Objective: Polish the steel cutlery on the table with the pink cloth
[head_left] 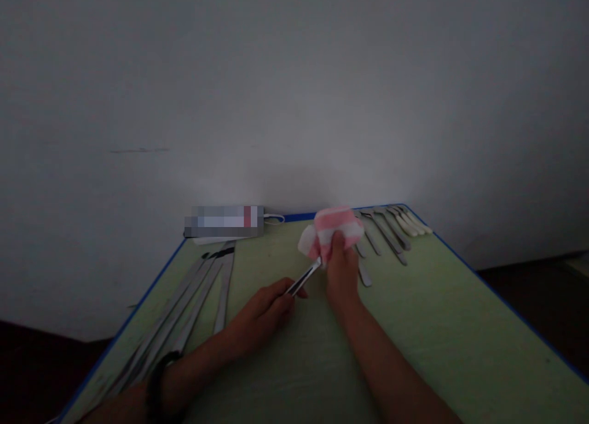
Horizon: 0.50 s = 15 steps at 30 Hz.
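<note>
Faced a plain grey wall beyond both hands, marked by a thin dark scratch ahead and to the left of them. Leaned, in the head view, over a pale green tabletop with a narrow blue border, spread beneath both hands. Grasped a slim, shiny silver metal utensil in the left hand, curling the fingers around its near part. Wore a dark round bracelet on the left wrist. Clutched a soft pink-and-white striped cloth in the right hand, pressing the thumb against its near side. Held the cloth against the utensil's far end, just ahead of the left hand. Could not tell the utensil's kind, with that end at the folds. Had several long, flat grey metal utensils to the left of the left hand, and a blurred-out oblong object with a thin white cord farther ahead. Saw grey metal cutlery fanned out to the right of the right hand, with slim white-handled cutlery farthest right.
</note>
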Each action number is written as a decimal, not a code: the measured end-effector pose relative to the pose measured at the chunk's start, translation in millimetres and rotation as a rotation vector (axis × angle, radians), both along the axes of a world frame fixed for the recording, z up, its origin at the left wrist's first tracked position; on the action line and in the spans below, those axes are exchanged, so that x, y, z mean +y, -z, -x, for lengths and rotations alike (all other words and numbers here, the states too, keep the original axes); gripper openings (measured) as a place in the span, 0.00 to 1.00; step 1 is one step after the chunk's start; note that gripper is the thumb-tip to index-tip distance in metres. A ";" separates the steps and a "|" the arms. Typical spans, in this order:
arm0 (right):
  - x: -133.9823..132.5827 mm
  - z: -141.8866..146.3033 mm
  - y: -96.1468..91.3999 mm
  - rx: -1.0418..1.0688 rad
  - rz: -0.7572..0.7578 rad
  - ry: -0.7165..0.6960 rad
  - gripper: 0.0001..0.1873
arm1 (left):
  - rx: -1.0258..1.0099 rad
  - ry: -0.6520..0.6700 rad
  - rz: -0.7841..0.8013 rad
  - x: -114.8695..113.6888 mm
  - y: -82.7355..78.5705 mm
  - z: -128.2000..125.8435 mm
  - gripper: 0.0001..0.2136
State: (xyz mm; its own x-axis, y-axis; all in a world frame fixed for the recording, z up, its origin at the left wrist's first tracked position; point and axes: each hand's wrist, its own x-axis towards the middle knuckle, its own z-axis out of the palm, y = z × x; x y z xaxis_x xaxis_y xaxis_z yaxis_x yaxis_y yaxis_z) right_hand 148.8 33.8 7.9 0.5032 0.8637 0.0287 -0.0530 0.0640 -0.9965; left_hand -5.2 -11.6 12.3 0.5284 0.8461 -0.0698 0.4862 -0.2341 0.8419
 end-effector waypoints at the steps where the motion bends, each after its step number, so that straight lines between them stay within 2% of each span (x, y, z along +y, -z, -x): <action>1: -3.4 6.4 0.0 -0.015 0.005 -0.039 0.28 | 0.026 -0.036 -0.050 1.2 1.4 0.4 0.14; 4: -12.2 22.7 0.5 -0.040 0.022 -0.138 0.27 | 0.144 -0.090 -0.236 4.0 3.2 -0.2 0.13; 6: -15.7 29.1 1.6 -0.049 0.015 -0.176 0.26 | 0.294 -0.098 -0.315 5.4 2.9 -1.8 0.13; 10: -17.1 31.8 4.1 -0.024 0.007 -0.211 0.25 | 0.691 -0.053 -0.365 6.7 -0.1 -6.3 0.14; 15: -12.6 26.1 4.5 0.021 0.018 -0.164 0.25 | 0.822 0.005 -0.411 5.1 -1.7 -8.9 0.15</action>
State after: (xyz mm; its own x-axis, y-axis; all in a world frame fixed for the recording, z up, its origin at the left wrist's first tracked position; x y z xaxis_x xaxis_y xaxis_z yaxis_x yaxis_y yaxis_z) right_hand 122.6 21.2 3.5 0.3553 0.9348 0.0034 -0.0821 0.0348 -0.9960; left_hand 3.7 -6.5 14.0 0.4495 0.8852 -0.1197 0.8931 -0.4424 0.0815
